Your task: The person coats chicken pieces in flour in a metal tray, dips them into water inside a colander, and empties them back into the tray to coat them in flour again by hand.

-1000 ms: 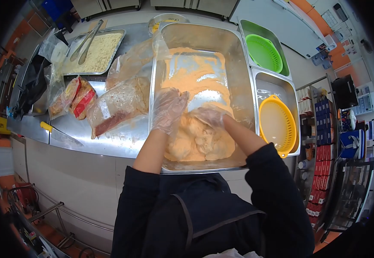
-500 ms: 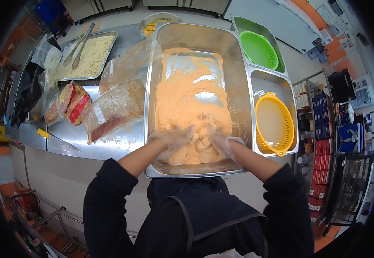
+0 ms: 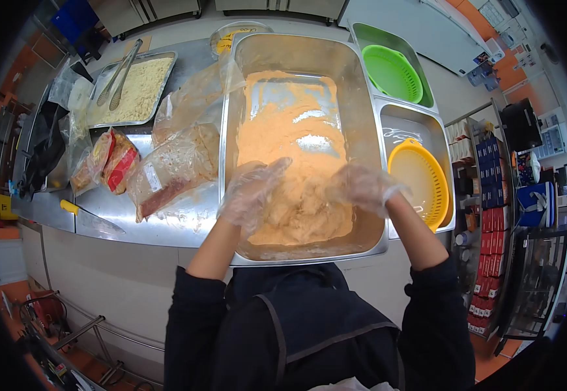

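Right hand blurred; red boxes illegible.

Overall light: bright, even, fairly cool
Source: out of frame; direction hard to tell
Glare: white patches on the tabletop and the bare floor of the large metal pan
Shadows: soft, faint
Blur: the right hand smeared, pan contents slightly soft
Edges: strong fisheye bowing, black corners
Focus: small shelf labels unreadable
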Tool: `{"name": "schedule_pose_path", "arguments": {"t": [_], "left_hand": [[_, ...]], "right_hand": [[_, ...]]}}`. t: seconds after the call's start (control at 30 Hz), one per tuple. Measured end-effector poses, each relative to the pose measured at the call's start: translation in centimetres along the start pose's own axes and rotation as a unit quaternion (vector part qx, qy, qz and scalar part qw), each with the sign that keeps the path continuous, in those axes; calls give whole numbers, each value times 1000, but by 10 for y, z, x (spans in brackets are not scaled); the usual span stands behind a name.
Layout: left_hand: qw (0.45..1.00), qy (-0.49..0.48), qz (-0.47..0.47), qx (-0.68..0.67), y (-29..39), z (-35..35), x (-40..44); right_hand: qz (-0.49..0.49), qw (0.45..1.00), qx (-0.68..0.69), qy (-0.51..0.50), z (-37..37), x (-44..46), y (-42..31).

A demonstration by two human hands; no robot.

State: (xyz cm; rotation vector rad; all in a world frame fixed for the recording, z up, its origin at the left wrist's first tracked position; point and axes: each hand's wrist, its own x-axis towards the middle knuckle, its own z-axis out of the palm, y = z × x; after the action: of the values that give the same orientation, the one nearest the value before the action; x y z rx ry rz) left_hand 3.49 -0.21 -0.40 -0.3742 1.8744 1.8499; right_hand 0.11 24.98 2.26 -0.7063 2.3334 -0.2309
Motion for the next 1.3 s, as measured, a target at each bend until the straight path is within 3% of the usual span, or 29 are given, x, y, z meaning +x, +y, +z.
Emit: {"name": "schedule_pose_path", "arguments": {"t": [0.03,0.1,0.17,0.23,0.27,0.33,0.37,0.4,0.43,0.47,0.5,0.53,0.63,0.7,0.73,0.8,0.83,0.9,0.93,1.0,1.03,1.1,1.13,1.2,1.23,1.3], "left_hand": [[1000,0,-1,-1,4,-3,1],[944,62,1,325,20,-9,7],[951,66,17,301,19,-12,10],[957,72,33,278,14,-17,17],[945,83,58,310,7,-20,27],[933,99,77,337,-12,-21,41],[910,169,174,336,-24,-20,47],[873,235,270,331,-30,-19,50],[874,235,270,330,-18,-18,44],[897,168,185,364,-5,-20,39],[909,100,96,393,6,-20,33],[910,100,94,391,7,-17,31],[900,102,18,423,15,-4,18],[888,47,-67,452,23,2,-1],[887,44,-65,455,11,5,1],[831,-57,-66,549,-22,10,15],[831,-61,-68,549,-21,11,15],[831,-239,0,503,-10,9,16],[830,-236,2,506,-20,16,21],[956,-115,69,260,-43,40,23],[956,-117,71,261,-36,40,29],[957,-83,-150,236,-13,33,37],[956,-80,-153,235,-3,30,27],[991,3,-112,68,18,28,11],[991,3,-112,69,28,28,2],[983,50,-128,-123,40,30,-11]], "right_hand": [[-99,982,-154,54,8,14,23],[154,987,-1,35,-18,53,-5],[87,987,5,134,-6,67,-13],[73,938,302,154,16,89,-36],[72,939,301,154,19,93,-40],[27,972,231,30,23,99,-47],[26,972,232,28,34,103,-41],[13,939,340,-48,50,109,-28],[1,890,439,-121,50,104,-25],[2,891,437,-122,46,94,-17],[-5,948,306,-88,22,66,-26],[-12,984,170,-51,1,42,-34],[-42,994,93,-47,-14,5,-31],[62,976,-189,-88,13,-8,-20],[65,977,-185,-87,39,-5,-12],[249,966,67,-28,100,15,17],[251,965,69,-31,120,26,25],[274,942,189,40,142,53,23],[271,943,190,45,119,53,0],[283,905,300,102,51,30,-61],[285,904,300,104,57,35,-49],[150,883,433,97,78,51,-20],[147,884,434,94,61,44,-31],[156,953,223,134,0,9,-64],[156,953,224,134,-16,-2,-68],[-16,944,327,44,-33,-23,-63]]}}
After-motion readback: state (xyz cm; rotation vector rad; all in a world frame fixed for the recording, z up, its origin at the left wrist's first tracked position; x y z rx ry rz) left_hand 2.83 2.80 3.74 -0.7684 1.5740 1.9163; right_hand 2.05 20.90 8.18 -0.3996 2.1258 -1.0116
